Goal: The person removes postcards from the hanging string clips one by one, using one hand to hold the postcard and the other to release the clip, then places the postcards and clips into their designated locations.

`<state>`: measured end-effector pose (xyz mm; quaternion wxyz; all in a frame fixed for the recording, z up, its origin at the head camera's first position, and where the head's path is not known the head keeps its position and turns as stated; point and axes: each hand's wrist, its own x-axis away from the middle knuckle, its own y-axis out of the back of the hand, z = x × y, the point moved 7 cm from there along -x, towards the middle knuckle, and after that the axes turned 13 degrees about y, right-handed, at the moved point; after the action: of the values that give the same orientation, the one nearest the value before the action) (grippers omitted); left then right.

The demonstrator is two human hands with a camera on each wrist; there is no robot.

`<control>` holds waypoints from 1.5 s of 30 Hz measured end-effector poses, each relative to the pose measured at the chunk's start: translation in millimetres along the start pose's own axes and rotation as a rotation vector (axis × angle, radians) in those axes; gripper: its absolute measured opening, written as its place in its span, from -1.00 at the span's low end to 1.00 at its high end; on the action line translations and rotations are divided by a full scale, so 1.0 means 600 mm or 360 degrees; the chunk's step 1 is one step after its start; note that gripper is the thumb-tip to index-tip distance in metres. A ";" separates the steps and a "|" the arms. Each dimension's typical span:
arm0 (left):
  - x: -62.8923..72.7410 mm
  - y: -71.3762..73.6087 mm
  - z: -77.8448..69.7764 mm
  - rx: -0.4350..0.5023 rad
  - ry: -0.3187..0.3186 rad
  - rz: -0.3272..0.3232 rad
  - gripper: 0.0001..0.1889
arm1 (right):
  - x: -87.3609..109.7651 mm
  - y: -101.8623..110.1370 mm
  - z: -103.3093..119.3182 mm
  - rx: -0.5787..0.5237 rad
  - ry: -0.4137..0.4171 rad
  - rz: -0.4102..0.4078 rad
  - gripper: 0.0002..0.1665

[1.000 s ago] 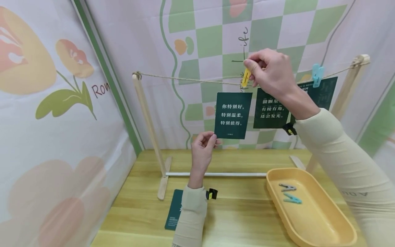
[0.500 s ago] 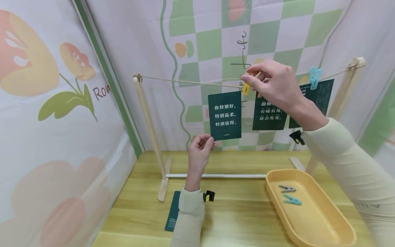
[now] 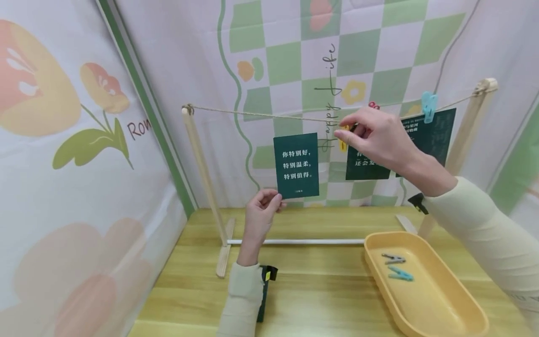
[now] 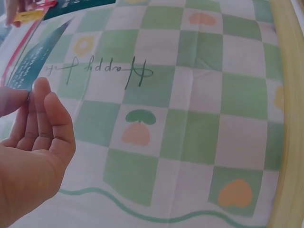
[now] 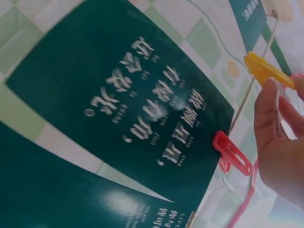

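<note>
My left hand [image 3: 258,216] pinches the lower left corner of a dark green card [image 3: 296,166] with white writing, held upright just below the string [image 3: 252,112]. In the left wrist view that card [image 4: 35,64] appears nearly edge-on. Between thumb and fingers of my right hand [image 3: 385,140] is a yellow clothespin [image 5: 266,70], close by the string and right of the held card. Another green card [image 5: 128,95] hangs from the string by a red clothespin [image 5: 232,153]; in the head view my right hand covers part of it. A light blue clothespin [image 3: 429,106] holds a further card [image 3: 435,135].
The string runs between two wooden posts [image 3: 204,173], joined low down by a white rod [image 3: 303,242]. On the table [image 3: 320,290], a yellow tray [image 3: 438,309] contains a grey clothespin [image 3: 393,258] and a teal one [image 3: 400,273]. Another green card [image 3: 262,306] lies partly under my left forearm.
My left hand has carried the card left and slightly down. My right hand has come down with the yellow clothespin, and the red clothespin's top now shows above it.
</note>
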<state>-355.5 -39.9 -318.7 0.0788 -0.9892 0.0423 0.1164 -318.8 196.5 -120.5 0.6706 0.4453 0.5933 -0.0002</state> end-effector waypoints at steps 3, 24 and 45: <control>0.004 0.009 -0.001 -0.0065 0.0039 -0.0003 -0.81 | 0.016 -0.008 0.001 0.0012 0.0037 0.0032 -0.85; 0.043 0.074 0.012 -0.0496 0.0195 -0.0061 -0.85 | 0.142 -0.059 0.019 -0.0048 0.0238 0.0393 -0.77; 0.075 0.148 0.033 -0.0762 0.0297 -0.0003 -0.92 | 0.267 -0.103 0.003 -0.0148 -0.0006 0.0787 -0.85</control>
<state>-325.0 -126.7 -361.1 -0.1617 -0.9862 0.0197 0.0311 -302.8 243.0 -285.2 0.6711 0.5455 0.4645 0.1902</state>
